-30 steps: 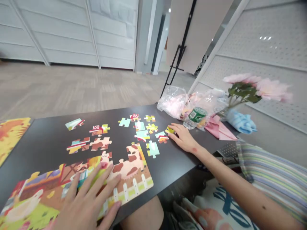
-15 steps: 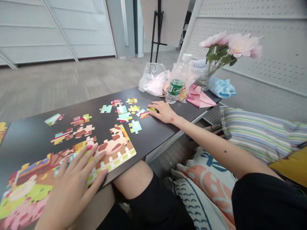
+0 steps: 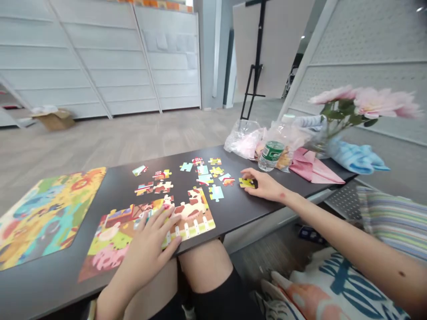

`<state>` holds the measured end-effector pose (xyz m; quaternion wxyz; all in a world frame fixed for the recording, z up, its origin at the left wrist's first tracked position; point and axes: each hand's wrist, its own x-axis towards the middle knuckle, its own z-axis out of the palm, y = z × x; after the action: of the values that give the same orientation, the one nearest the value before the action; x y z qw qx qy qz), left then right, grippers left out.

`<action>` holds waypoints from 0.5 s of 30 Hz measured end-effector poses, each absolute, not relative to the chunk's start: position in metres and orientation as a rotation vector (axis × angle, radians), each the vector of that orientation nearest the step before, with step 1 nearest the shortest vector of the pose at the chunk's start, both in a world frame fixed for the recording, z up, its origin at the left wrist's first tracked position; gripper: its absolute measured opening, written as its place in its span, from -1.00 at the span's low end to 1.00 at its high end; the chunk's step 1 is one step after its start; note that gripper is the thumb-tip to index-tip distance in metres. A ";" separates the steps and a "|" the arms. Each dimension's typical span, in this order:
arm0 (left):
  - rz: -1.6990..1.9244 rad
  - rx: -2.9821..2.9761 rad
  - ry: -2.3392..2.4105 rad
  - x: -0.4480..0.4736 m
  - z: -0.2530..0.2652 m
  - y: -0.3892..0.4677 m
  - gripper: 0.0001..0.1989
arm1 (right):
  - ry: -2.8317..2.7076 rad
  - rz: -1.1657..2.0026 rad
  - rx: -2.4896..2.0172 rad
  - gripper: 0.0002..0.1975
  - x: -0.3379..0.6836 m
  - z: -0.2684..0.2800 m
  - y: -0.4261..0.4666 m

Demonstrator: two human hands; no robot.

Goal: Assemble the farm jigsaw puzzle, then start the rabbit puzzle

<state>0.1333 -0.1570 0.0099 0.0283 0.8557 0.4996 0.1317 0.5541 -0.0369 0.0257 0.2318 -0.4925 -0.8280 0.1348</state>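
Observation:
My left hand [image 3: 151,242] lies with fingers spread on the partly joined farm puzzle [image 3: 190,218], which shows a cow, a pig and a white fence. My right hand [image 3: 265,184] has its thumb and fingers around the edges of a yellow-green puzzle piece [image 3: 246,182] on the dark table. Left of that piece lie loose ones: a red-and-blue piece [image 3: 227,179], a pale blue piece [image 3: 216,192] and a yellow-green knobbed piece [image 3: 216,171]. Beyond the joined part are a brown-spotted piece [image 3: 163,187] and a barn piece [image 3: 162,174].
A colourful animal puzzle [image 3: 53,209] lies at the table's left. At the right end stand a water bottle [image 3: 271,153], clear plastic bags [image 3: 245,138], pink cloth [image 3: 313,166], blue cloth [image 3: 358,156] and pink flowers [image 3: 373,103]. Cushions [image 3: 393,218] are on my right.
The view has swung left and up, bringing in the animal puzzle. My right hand has drawn the yellow-green piece away from the loose pieces, its fingers now bent around it. My left hand stays on the puzzle.

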 end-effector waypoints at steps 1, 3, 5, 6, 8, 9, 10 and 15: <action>0.415 2.637 1.542 0.134 0.010 -0.157 -0.58 | -2.266 0.380 -1.342 -0.45 0.554 0.025 -0.036; 0.438 2.645 1.543 0.134 0.010 -0.157 -0.59 | -2.253 0.389 -1.319 -0.49 0.551 0.024 -0.033; 0.461 2.665 1.544 0.131 0.009 -0.157 -0.58 | -2.253 0.365 -1.307 -0.52 0.545 0.025 -0.030; 0.473 2.677 1.544 0.130 0.008 -0.157 -0.57 | -2.259 0.337 -1.302 -0.54 0.540 0.026 -0.029; 0.522 2.697 1.546 0.128 0.005 -0.158 -0.57 | -2.291 0.271 -1.281 -0.55 0.527 0.030 -0.032; 0.554 2.704 1.545 0.128 0.003 -0.158 -0.59 | -2.319 0.244 -1.266 -0.54 0.520 0.032 -0.036; 0.584 2.707 1.545 0.127 0.001 -0.158 -0.60 | -2.358 0.232 -1.249 -0.53 0.512 0.034 -0.040; 0.695 2.829 1.493 0.130 -0.005 -0.156 -0.65 | -2.609 0.327 -1.129 -0.66 0.483 0.033 -0.067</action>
<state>0.1301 -0.1555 -0.0050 -0.0658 0.8623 0.4552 0.2119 0.4828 -0.0669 0.0327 0.1396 -0.3906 -0.9028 0.1132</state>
